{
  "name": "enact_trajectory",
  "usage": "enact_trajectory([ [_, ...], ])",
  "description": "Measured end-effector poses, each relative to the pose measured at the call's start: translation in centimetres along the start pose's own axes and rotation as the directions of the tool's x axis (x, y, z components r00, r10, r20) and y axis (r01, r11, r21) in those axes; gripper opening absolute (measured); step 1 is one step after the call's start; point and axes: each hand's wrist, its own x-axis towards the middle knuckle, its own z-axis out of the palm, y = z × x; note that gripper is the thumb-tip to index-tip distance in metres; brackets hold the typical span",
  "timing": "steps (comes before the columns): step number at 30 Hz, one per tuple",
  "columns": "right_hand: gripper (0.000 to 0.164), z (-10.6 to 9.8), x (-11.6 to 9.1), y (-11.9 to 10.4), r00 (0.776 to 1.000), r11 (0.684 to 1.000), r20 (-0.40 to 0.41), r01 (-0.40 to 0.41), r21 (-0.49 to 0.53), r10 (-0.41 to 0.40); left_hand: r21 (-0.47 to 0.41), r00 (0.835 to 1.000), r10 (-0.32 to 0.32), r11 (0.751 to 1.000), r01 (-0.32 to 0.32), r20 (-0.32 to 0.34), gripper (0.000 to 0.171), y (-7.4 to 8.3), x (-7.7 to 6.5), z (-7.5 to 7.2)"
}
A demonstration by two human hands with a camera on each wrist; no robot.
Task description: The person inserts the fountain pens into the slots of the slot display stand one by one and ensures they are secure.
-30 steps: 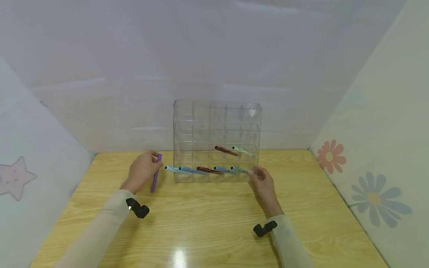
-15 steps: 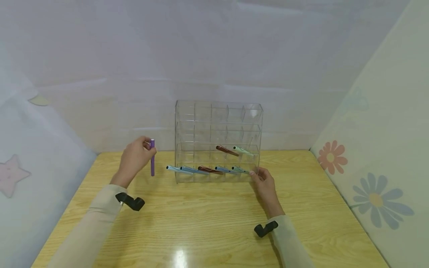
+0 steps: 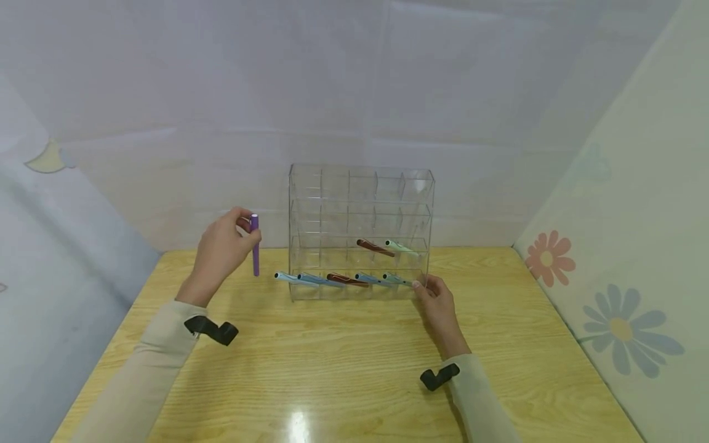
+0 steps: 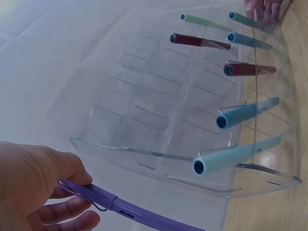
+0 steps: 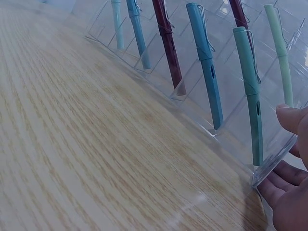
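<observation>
My left hand (image 3: pixel 221 246) pinches a purple pen (image 3: pixel 255 255) near its capped top, left of the rack. In the head view the pen hangs almost upright; in the left wrist view its clip and barrel (image 4: pixel 144 215) show. A clear acrylic pen rack (image 3: pixel 290 234) stands on the table in stepped rows of compartments. My right hand (image 3: pixel 437 304) grips its lower right edge, thumb in front and fingers behind. The front row holds a pale blue pen (image 3: pixel 288 278), a blue one, a dark red pen (image 3: pixel 346 280), another blue one and a green pen (image 5: pixel 248 77).
One row up sit a dark red pen (image 3: pixel 373 247) and a pale green pen (image 3: pixel 400 247). The rack's upper two rows show no pens. A wood-grain table (image 3: pixel 332 363) lies below, with a pale wall (image 3: pixel 354 80) behind and printed panels at both sides.
My left hand has risen and drawn slightly left with the purple pen, which now hangs more upright. My right hand stays at the rack's edge; the rack has not moved.
</observation>
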Motion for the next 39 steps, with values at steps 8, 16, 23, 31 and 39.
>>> enact_trajectory([
  [8,0.058,0.0,0.1,0.0,1.000,1.000,0.004,0.004,-0.013,-0.004,-0.010,0.998,0.049,0.999,-0.049,-0.031,0.042,2.0,-0.2,-0.9],
  [16,0.057,0.0,-0.1,-0.2,1.000,1.000,0.014,0.002,0.018,-0.002,-0.016,0.997,0.060,0.998,-0.061,-0.058,0.042,3.2,-0.1,-1.6],
  [23,0.056,0.0,0.0,-0.3,1.000,1.000,0.006,-0.007,0.019,0.007,-0.042,0.995,0.069,0.997,-0.072,-0.072,0.039,5.3,-0.5,-2.2],
  [31,0.058,0.0,0.0,0.0,1.000,1.000,0.004,-0.018,0.018,0.018,-0.069,0.988,0.121,0.989,-0.128,-0.093,0.034,8.1,-0.8,-2.3],
  [39,0.058,0.0,0.0,0.1,1.000,1.000,0.001,-0.007,0.007,0.007,-0.136,0.985,0.157,0.977,-0.165,-0.071,0.030,9.1,-0.6,-1.3],
])
